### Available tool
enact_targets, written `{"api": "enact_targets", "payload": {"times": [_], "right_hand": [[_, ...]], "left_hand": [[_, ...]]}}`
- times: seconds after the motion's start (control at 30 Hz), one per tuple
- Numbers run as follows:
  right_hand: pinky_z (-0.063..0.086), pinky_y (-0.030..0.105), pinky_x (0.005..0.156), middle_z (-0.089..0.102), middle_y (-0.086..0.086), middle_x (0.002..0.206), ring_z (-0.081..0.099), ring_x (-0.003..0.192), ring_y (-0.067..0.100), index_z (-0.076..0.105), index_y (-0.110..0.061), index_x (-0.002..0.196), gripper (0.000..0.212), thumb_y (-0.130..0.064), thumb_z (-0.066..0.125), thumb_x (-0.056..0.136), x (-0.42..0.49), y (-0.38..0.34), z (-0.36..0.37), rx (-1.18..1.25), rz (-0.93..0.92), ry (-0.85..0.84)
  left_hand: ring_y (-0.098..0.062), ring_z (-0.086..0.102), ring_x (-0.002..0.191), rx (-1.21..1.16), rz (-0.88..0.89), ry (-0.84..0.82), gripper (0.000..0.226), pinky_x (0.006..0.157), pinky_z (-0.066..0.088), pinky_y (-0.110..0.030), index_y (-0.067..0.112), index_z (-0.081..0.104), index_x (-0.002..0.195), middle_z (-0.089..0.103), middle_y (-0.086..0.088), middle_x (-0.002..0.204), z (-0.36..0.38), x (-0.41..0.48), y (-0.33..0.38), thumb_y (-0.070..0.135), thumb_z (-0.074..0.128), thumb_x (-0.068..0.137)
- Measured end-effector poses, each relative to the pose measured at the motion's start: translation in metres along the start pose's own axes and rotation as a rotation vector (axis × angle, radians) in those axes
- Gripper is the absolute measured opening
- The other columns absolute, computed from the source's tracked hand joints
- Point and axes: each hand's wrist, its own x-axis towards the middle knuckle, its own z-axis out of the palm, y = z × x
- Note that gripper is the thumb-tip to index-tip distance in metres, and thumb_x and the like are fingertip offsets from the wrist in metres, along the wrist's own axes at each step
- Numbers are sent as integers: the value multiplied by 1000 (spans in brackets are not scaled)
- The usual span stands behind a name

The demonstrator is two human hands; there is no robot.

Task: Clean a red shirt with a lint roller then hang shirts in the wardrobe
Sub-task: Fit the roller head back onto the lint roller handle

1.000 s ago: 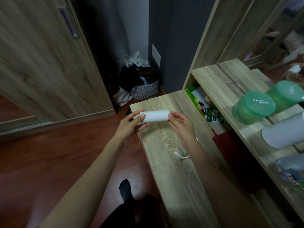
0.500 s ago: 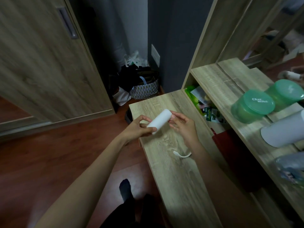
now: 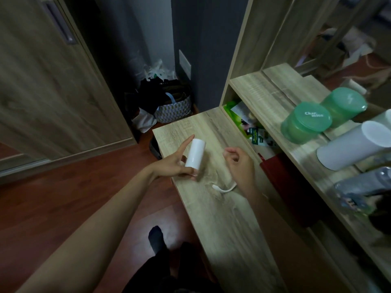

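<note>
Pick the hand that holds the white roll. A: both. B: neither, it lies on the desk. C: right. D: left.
D: the left hand alone has its grip on the white roll, while the right hand is apart from it, fingers curled on nothing.

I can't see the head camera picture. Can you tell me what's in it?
A person's left hand holds a white lint roller refill over a wooden bench, while the right hand hovers beside it, fingers loosely curled and holding nothing. A white handle lies on the bench, and green tubs sit on a shelf to the right.
</note>
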Motion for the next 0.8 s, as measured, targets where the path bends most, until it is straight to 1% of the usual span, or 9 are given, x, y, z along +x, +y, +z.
{"api": "enact_targets", "payload": {"times": [0.07,0.13,0.23,0.3,0.37,0.53,0.67,0.7,0.8], "right_hand": [[49,41,86,63,6,111,57,102,23,63,-13,114,32,-32,60,88,-5,22,-6,-299,-47,101],[45,42,88,60,13,115,55,106,29,60,-8,116,37,-34,58,89,-11,35,-10,-449,-1,102],[45,40,81,64,15,99,60,93,32,59,-7,104,35,-39,54,91,-20,45,-10,-557,34,83],[50,40,76,65,11,89,63,82,30,56,-11,100,32,-42,50,92,-24,45,-9,-538,109,49],[53,43,73,65,8,85,63,77,28,53,-14,102,28,-40,48,93,-27,44,-7,-491,169,15],[47,35,68,66,12,89,62,81,30,55,-10,112,25,-26,46,95,-26,38,-3,-438,196,15],[38,27,63,62,8,84,59,74,22,57,-10,115,23,-18,45,96,-23,11,-7,-308,82,12],[35,26,61,62,8,83,56,72,19,57,-9,114,23,-17,45,97,-22,0,-8,-278,32,16],[34,26,56,64,9,82,53,65,16,58,-10,115,24,-17,45,97,-16,-29,-8,-209,-116,24]], "left_hand": [[-24,60,110,-4,-19,-12,106,92,53,-39,49,-3,147,50,-11,128,3,-1,-1,19,75,82],[-29,57,115,-12,-23,-7,103,92,53,-43,47,1,146,48,-15,132,6,-2,0,22,75,80],[-39,60,109,-77,-52,26,93,89,54,-50,50,11,140,56,-25,122,12,-2,0,22,74,78],[-35,66,98,-124,-67,53,85,87,55,-50,47,16,137,60,-25,115,15,-1,1,14,71,82],[-32,68,92,-154,-69,80,79,85,56,-50,44,18,135,62,-23,112,19,1,1,14,70,83],[-40,69,92,-281,-99,150,77,78,57,-54,46,20,131,64,-24,109,24,1,3,21,74,83],[-31,70,85,-481,-142,227,76,62,58,-32,36,18,139,63,-25,112,25,1,6,22,70,86],[-30,70,84,-540,-149,234,76,61,58,-31,34,18,140,62,-26,113,25,1,8,21,70,87],[-33,71,87,-670,-148,235,76,69,60,-38,34,17,141,63,-23,111,26,1,14,20,69,87]]}}
